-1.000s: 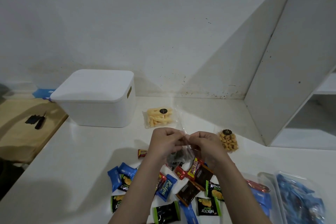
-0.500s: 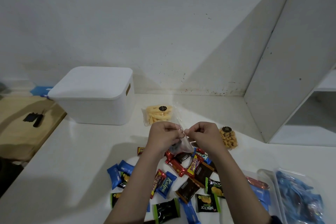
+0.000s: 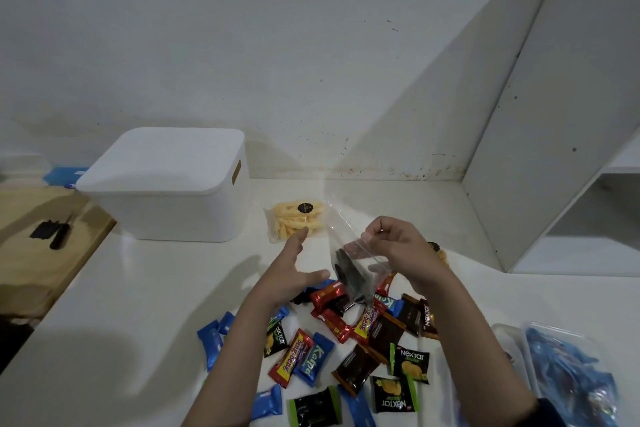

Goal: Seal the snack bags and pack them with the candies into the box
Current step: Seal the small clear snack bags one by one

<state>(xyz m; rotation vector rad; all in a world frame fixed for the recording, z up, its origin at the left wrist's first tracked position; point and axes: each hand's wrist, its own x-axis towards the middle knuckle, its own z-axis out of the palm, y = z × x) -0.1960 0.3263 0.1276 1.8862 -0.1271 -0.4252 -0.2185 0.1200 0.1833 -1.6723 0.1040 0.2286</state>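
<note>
A clear snack bag (image 3: 349, 270) with dark contents is held up over the scattered candies (image 3: 346, 340) by the right hand (image 3: 398, 253), whose fingers are pinched on the bag's upper edge; the left hand (image 3: 298, 270), which half a second ago was pinched against the same edge beside the right, has been let go and is now spread with straight fingers just left of the bag, holding nothing; the release is judged to mean that the pressing of this bag's seal is finished or nearly so, though the closure itself cannot be made out; two other snack bags are lying on the white counter (image 3: 145, 305), one of yellow sticks (image 3: 296, 222) beyond the left hand and one largely hidden behind the right wrist; the white box (image 3: 166, 184) is standing at the back left with its lid on, well apart from the hands, so packing is not yet begun; the lid will have to be lifted off before anything is put in
</note>
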